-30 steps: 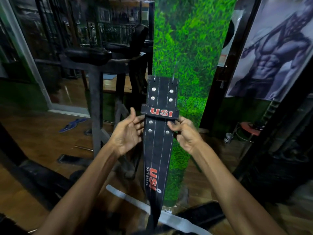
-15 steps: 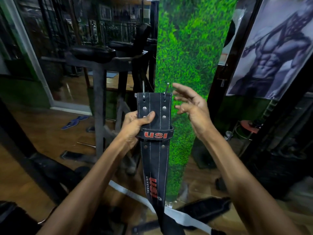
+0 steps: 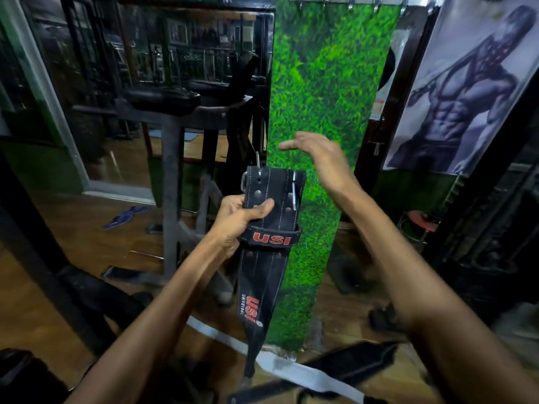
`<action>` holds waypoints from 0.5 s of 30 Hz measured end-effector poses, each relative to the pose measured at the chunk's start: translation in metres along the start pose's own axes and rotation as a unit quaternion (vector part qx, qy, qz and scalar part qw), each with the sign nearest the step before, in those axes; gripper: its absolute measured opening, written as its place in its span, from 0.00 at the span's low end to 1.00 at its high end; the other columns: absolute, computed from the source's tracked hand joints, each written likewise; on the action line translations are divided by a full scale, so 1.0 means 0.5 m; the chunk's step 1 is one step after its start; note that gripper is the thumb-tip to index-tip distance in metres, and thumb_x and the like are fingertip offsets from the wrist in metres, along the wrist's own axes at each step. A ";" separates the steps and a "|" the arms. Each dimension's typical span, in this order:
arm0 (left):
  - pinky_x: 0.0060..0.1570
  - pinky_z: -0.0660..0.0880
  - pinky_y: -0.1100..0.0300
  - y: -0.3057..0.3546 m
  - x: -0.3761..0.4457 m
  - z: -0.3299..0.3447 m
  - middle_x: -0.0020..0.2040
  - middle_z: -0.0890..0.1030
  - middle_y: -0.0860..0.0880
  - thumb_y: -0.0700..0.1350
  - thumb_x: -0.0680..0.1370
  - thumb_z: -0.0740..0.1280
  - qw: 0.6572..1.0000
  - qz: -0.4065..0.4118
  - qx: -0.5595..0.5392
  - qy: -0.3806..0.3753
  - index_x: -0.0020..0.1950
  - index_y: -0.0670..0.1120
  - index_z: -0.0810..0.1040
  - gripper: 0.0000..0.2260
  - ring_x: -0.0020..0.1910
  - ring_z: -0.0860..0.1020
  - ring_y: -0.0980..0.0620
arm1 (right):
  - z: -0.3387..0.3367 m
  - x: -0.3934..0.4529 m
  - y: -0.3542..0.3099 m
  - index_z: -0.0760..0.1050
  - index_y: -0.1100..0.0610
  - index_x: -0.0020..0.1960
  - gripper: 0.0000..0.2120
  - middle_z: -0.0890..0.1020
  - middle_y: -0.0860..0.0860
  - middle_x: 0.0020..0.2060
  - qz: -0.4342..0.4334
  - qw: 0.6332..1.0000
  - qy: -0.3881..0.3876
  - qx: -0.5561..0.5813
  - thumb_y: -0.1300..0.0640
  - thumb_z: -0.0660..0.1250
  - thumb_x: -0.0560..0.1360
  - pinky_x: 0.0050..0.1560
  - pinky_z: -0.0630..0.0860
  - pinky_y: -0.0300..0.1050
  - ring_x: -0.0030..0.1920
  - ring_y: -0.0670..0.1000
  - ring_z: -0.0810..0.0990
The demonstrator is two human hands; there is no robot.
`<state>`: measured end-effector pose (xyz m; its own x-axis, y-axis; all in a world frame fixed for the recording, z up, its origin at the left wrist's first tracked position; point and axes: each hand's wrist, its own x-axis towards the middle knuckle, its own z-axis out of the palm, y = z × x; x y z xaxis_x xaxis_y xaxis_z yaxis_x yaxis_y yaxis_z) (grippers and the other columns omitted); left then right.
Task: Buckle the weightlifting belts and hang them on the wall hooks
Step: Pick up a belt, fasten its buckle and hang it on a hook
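A black weightlifting belt (image 3: 269, 266) with red "USI" lettering hangs down in front of me. My left hand (image 3: 239, 218) grips it near the buckle end, thumb across the front just above the keeper loop. Two metal prongs stick up from the belt's top edge. My right hand (image 3: 318, 158) hovers open above and to the right of the belt, fingers spread, touching nothing. A metal rail of wall hooks (image 3: 350, 1) runs along the top of the green grass-covered wall panel (image 3: 326, 97).
A black gym bench frame (image 3: 172, 158) stands left of the panel in front of a mirror. Another dark belt (image 3: 335, 365) lies on the wooden floor below. A poster (image 3: 466, 91) and a red stool (image 3: 423, 223) are at right.
My right hand let go of the belt and lifted up to the right, open. My left hand shifted its grip toward the buckle end. The view tilted up, showing the hook rail.
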<state>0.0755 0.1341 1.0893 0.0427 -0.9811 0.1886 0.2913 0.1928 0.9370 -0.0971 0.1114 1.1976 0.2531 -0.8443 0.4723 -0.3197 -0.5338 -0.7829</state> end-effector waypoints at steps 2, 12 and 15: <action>0.41 0.82 0.58 0.004 -0.005 0.005 0.42 0.87 0.45 0.34 0.75 0.73 0.999 0.007 0.030 -0.013 0.47 0.40 0.85 0.03 0.38 0.85 0.50 | 0.009 0.014 -0.017 0.86 0.52 0.55 0.24 0.77 0.55 0.72 0.065 0.985 -0.119 -0.111 0.37 0.58 0.82 0.66 0.66 0.43 0.71 0.53 0.75; 0.39 0.83 0.59 0.037 -0.011 -0.030 0.38 0.87 0.45 0.29 0.73 0.71 1.000 -0.007 -0.023 0.003 0.47 0.39 0.84 0.07 0.35 0.84 0.51 | 0.080 -0.052 0.044 0.88 0.45 0.45 0.16 0.74 0.47 0.74 -0.172 0.971 -0.095 -0.134 0.55 0.67 0.62 0.78 0.57 0.44 0.77 0.49 0.64; 0.43 0.84 0.56 0.045 -0.010 -0.035 0.42 0.87 0.43 0.39 0.69 0.75 0.999 -0.008 -0.044 -0.011 0.47 0.39 0.85 0.09 0.38 0.85 0.49 | 0.067 -0.038 0.012 0.88 0.53 0.44 0.14 0.83 0.53 0.64 -0.103 0.992 -0.009 0.079 0.63 0.66 0.64 0.64 0.76 0.49 0.67 0.45 0.77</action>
<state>0.0987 0.1433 1.1042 0.0175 -0.9832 0.1816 0.3738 0.1749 0.9109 -0.0733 0.1260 1.1703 0.3144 -0.7167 0.6225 -0.1137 -0.6795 -0.7248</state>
